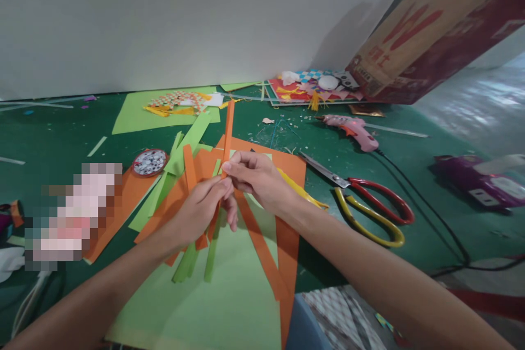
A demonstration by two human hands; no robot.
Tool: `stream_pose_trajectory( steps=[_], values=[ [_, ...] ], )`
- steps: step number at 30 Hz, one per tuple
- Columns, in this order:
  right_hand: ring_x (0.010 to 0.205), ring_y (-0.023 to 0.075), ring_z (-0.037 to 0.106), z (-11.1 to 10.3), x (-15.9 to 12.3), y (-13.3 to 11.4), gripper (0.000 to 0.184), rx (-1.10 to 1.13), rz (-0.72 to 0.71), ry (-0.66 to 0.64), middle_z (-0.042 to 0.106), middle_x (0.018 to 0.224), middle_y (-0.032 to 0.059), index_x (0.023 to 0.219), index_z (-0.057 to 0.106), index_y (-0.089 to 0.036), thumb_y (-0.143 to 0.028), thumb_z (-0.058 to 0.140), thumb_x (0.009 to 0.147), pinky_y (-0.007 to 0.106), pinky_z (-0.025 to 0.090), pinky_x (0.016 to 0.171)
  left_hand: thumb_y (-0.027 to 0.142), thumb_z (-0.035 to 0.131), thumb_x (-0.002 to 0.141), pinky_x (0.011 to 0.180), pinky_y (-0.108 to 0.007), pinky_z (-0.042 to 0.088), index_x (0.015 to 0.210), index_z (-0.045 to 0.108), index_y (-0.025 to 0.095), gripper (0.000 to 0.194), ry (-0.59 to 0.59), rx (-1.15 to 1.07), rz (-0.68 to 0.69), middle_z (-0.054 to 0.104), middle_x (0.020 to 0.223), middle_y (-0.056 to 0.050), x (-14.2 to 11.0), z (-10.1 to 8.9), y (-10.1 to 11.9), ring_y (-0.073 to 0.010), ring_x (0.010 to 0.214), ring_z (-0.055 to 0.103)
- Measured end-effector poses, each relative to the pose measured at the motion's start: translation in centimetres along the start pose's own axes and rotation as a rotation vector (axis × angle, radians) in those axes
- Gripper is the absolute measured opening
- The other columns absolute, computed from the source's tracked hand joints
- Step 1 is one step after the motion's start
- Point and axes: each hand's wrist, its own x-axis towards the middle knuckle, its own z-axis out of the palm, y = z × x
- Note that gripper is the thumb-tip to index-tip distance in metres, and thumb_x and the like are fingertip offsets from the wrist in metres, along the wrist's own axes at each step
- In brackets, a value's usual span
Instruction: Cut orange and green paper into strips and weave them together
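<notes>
Between my two hands a narrow orange paper strip (228,130) stands nearly upright. My right hand (256,175) pinches it between thumb and fingers at about its middle. Just below and to the left, my left hand (211,199) has its thumb and fingers closed on the lower part of the same strip; the exact grip is partly hidden. Under the hands lie more orange strips (258,246) and green strips (211,257), loosely crossed. Beneath them are a light green paper sheet (200,306) and an orange sheet (289,251).
Scissors (340,180) with red and yellow handles lie right of the papers. Beyond them is a pink glue gun (353,130) with a black cord. A round pin case (150,162) sits at left. A paper bag (422,33) stands at the back right; a purple device (479,180) is far right.
</notes>
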Motion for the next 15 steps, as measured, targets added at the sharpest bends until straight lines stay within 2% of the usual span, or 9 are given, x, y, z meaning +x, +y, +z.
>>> stream_pose_trajectory(
  steps=[7, 15],
  values=[
    [0.039, 0.0020, 0.026, -0.04, -0.01, -0.09, 0.035, 0.008, -0.046, 0.063, 0.036, 0.043, -0.0107, 0.059, 0.044, -0.018, -0.038, 0.072, 0.067, 0.023, 0.016, 0.041, 0.021, 0.027, 0.092, 0.054, -0.021, 0.040, 0.060, 0.042, 0.019, 0.035, -0.014, 0.067, -0.014, 0.054, 0.050, 0.004, -0.23, -0.09, -0.19, -0.0085, 0.050, 0.057],
    [0.038, 0.0019, 0.028, -0.02, -0.07, -0.19, 0.029, 0.008, 0.022, -0.007, 0.036, 0.043, -0.0107, 0.063, 0.052, -0.017, -0.037, 0.072, 0.068, 0.021, 0.017, 0.039, 0.023, 0.027, 0.092, 0.057, -0.023, 0.043, 0.062, 0.036, 0.021, 0.032, -0.004, -0.011, -0.007, 0.052, 0.048, 0.006, -0.10, -0.13, -0.35, -0.0100, 0.049, 0.057]
  ],
)
